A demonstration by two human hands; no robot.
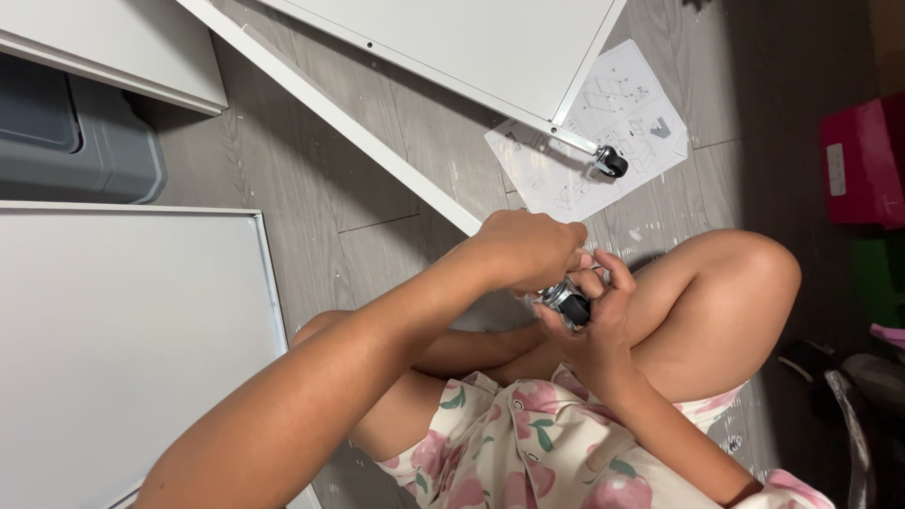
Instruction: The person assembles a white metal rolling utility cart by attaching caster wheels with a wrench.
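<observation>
- Left hand [528,250]: closed in a fist over the end of a white frame bar [349,127], knuckles up; fingertips hidden under the fist.
- Right hand [594,316]: fingers curled together around a caster wheel [568,303], thumb side toward the left hand; palm turned away from the camera.
- Caster wheel: located between both hands, just above the lap, at the near end of the white frame bar. Only the black wheel and a bright metal collar visible; stem and mounting point covered by the left fist.
- Orientation of caster wheel: metal collar toward upper left, black wheel toward lower right, long axis roughly in line with the bar. Exact seating in the bar not discernible.
- White frame bar: runs diagonally from the upper left edge down to the hands; near end hidden.
- Second caster [610,162]: fitted at the corner of a white panel [452,38], resting over an instruction sheet [613,123] on the grey wood floor [311,217].
- Instruction sheet: partly covered by the panel corner; drawings too small to make out.
- White board [123,330]: flat at left, cut off by the frame edge.
- Grey bin [75,141]: upper left, partly covered by another white panel.
- Red box [863,160] and dark items at right: in shadow, hard to identify.
</observation>
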